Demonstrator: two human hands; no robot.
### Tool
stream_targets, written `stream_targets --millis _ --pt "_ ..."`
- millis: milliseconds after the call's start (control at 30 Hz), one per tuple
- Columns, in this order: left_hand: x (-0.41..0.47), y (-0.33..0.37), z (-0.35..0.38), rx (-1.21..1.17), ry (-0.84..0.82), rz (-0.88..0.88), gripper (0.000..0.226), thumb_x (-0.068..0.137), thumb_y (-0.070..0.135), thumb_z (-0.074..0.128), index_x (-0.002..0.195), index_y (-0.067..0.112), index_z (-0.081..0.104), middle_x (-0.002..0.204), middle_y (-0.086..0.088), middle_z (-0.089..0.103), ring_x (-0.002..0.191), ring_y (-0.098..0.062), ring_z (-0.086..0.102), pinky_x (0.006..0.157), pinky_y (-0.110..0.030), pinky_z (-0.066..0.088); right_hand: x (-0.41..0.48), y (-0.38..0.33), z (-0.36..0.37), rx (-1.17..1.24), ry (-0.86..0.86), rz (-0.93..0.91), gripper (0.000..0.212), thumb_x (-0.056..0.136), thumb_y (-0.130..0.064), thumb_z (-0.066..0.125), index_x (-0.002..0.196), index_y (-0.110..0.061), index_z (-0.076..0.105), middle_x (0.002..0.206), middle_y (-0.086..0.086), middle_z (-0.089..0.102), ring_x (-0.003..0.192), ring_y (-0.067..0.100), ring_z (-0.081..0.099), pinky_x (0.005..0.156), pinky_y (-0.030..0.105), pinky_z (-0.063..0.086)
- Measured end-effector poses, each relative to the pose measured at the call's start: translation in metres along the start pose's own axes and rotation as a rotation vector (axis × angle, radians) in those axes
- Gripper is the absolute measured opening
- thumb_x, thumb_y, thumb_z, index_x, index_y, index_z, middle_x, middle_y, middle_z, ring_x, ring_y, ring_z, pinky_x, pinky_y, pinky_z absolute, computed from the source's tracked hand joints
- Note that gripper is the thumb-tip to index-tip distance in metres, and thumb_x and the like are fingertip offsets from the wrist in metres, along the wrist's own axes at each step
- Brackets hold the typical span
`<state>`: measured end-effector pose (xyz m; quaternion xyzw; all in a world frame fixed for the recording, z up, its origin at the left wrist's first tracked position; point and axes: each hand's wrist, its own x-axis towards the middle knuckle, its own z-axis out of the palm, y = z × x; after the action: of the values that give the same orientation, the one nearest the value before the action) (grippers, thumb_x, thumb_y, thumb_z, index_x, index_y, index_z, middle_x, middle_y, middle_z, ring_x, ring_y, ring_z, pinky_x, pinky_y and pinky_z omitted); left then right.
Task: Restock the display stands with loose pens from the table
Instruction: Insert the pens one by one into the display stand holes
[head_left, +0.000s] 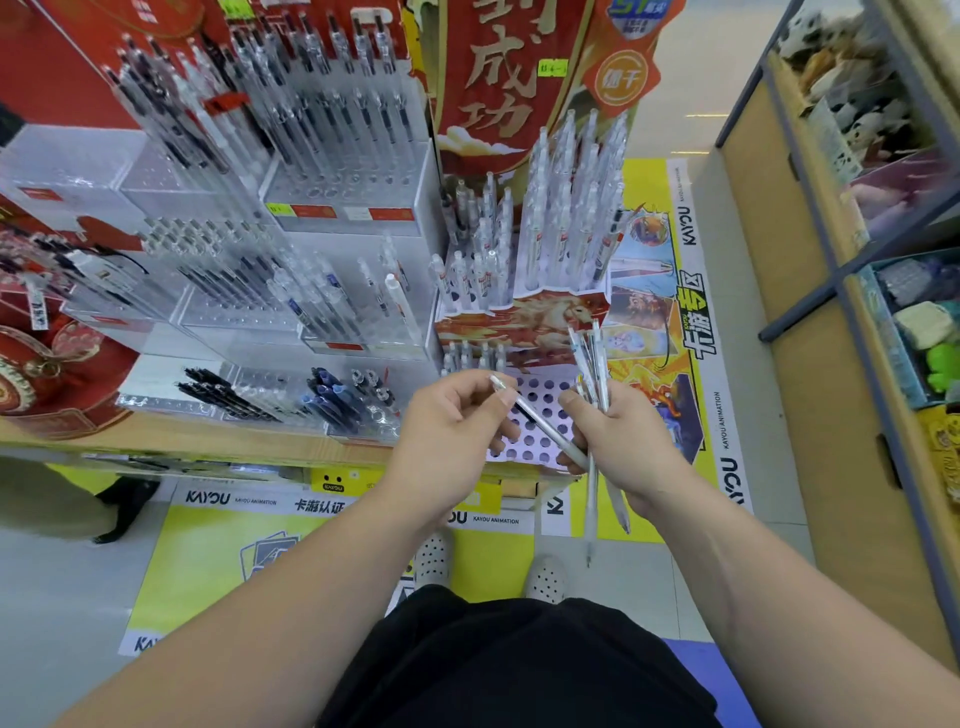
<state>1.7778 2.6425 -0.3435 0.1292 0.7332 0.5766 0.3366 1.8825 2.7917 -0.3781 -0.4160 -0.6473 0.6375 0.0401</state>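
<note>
Because the head camera looks down over both forearms, each grip reads plainly. The left hand (452, 431) pinches a slim translucent white plastic pen (540, 421) by its upper end, thumb and forefinger closed on the barrel and the other fingers curled beneath. From that pinch the pen slants right and downward until its far end meets the fingers of the right hand (623, 447). Whether it is tucked among them or only touches them I cannot tell. The right hand is wrapped in a fist round a bundle of the same frosted pens (589, 358), whose ends stick out above the thumb and hang below the heel of the palm.

Such a pen should be light, stiff and smooth, apt to slide or roll between fingers but not to bend. I judge a pinch on the upper barrel best, leaving the lower end free to steer into a hole. The bundle could fan out or shed a pen if the fist slackens.

Directly beneath and between the hands lies the white punched cardboard tier (548, 389) of a red cardboard display stand with a horse print (519, 322), and the holes that show are unfilled. Beyond the fingertips, higher tiers hold upright pens (571, 197). Clear acrylic stands (353, 208) rise beyond and left of the left hand.
</note>
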Motion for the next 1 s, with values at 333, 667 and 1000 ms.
stream_targets --millis 333,667,1000 --pt "0.03 -0.009 -0.046 0.38 0.176 0.185 0.017 0.099 0.021 0.065 0.086 0.031 0.067 0.069 -0.006 0.064 0.06 -0.009 0.055 0.06 -0.027 0.045 -0.008 0.015 -0.016 0.075 0.024 0.003 0.013 0.105 -0.022 0.057 0.098 -0.012 0.055 0.061 0.007 0.051 0.051 0.021 0.058 0.046 0.029 0.045" --pt "0.031 -0.03 -0.052 0.766 0.123 0.333 0.007 0.099 0.02 0.064 0.095 0.024 0.066 0.074 0.011 0.053 0.063 0.001 0.052 0.063 -0.025 0.035 -0.008 0.018 -0.014 0.094 0.036 0.003 0.015 0.105 -0.021 0.058 0.096 -0.009 0.056 0.054 0.001 0.052 0.051 0.021 0.054 0.045 0.029 0.045" --pt "0.032 -0.053 -0.056 0.861 0.063 0.375 0.024 0.094 0.022 0.071 0.117 0.015 0.074 0.108 0.002 0.056 0.083 -0.01 0.05 0.084 -0.028 0.045 -0.006 0.024 -0.012 0.074 0.031 0.0 0.016 0.104 -0.024 0.059 0.095 -0.01 0.057 0.054 0.001 0.056 0.054 0.025 0.055 0.052 0.033 0.045"
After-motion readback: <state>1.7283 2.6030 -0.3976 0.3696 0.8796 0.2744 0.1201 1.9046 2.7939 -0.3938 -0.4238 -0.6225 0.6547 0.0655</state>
